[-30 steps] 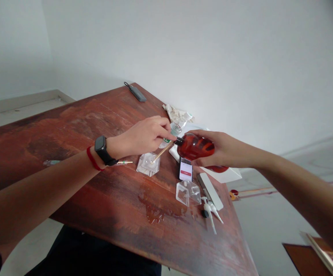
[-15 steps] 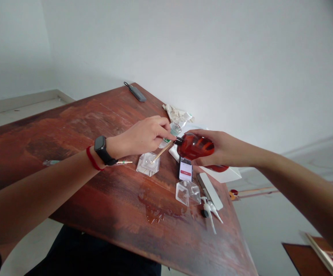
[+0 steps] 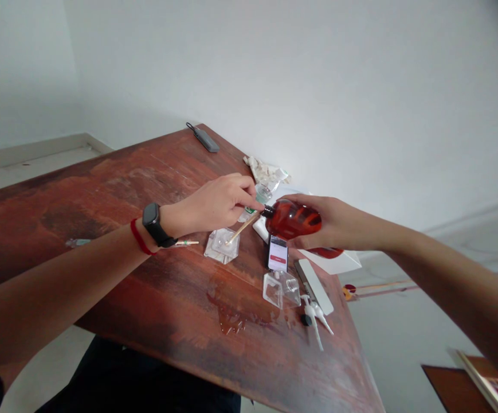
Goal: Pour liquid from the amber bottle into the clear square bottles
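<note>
My right hand (image 3: 317, 215) is wrapped around a red-brown see-through bottle (image 3: 289, 219), tipped on its side with its dark threaded neck pointing left. At that neck, my left hand (image 3: 227, 198) pinches the upper end of a thin wooden stick (image 3: 244, 226), its index fingertip close to the bottle's mouth. The stick slants down to the left, and its lower tip rests in a small clear plastic dish (image 3: 222, 245) on the table. My left fingers partly hide the stick's top. Whether liquid runs along it, I cannot tell.
On the wooden table (image 3: 154, 304) lie a phone (image 3: 278, 255), a clear plastic case (image 3: 281, 288), a white slab (image 3: 315, 285), white pump nozzles (image 3: 315, 315) and a liquid puddle (image 3: 231, 321). Farther back are a crumpled cloth (image 3: 263, 169) and a grey strapped device (image 3: 204, 139).
</note>
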A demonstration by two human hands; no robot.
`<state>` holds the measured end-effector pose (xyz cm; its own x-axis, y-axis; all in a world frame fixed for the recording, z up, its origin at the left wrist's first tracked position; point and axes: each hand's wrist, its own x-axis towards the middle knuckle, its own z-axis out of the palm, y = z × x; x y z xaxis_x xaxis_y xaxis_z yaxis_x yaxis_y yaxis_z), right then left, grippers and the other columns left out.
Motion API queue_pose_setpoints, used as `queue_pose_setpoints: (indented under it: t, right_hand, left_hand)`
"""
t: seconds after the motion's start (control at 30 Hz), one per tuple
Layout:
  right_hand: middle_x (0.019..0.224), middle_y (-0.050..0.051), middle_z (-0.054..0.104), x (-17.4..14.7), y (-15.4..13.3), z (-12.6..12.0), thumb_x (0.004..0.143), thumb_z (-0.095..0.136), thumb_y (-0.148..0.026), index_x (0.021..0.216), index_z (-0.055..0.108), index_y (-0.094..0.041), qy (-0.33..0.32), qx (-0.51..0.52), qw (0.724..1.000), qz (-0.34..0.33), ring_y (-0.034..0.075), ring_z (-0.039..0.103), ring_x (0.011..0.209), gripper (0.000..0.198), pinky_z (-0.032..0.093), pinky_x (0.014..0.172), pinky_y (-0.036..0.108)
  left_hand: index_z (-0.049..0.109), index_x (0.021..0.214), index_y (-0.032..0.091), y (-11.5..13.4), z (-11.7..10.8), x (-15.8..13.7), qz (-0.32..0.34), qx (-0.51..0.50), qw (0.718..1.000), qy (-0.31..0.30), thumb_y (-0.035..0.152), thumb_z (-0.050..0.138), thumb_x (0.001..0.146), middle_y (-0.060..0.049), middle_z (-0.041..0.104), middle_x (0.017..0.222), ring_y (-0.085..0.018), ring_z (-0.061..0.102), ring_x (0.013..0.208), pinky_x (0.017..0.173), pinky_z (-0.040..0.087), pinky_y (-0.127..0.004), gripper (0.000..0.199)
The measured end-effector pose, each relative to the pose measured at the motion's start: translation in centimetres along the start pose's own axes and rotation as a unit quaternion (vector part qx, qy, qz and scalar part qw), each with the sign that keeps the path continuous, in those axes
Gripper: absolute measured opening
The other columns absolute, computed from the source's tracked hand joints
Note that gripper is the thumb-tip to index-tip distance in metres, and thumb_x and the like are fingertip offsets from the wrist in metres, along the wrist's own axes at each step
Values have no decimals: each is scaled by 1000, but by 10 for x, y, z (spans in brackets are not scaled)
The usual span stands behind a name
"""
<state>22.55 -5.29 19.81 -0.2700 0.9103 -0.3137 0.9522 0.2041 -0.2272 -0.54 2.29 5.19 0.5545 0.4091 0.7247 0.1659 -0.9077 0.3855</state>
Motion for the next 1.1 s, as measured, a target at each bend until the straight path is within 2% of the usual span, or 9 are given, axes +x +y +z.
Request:
queue_pose_setpoints:
  t: [1.1]
  right_hand:
    - [111,3,84,-1,-2,-1,75,85,-48,131,73,-27,4,-25,1000,-8,30,79,96,61,63,86,41]
  left_hand:
    - [87,106,22,2,-1,1,-1,-5,1000,-3,-5,55,87,-5,73,102,-21,68,95,92,55,-34,46]
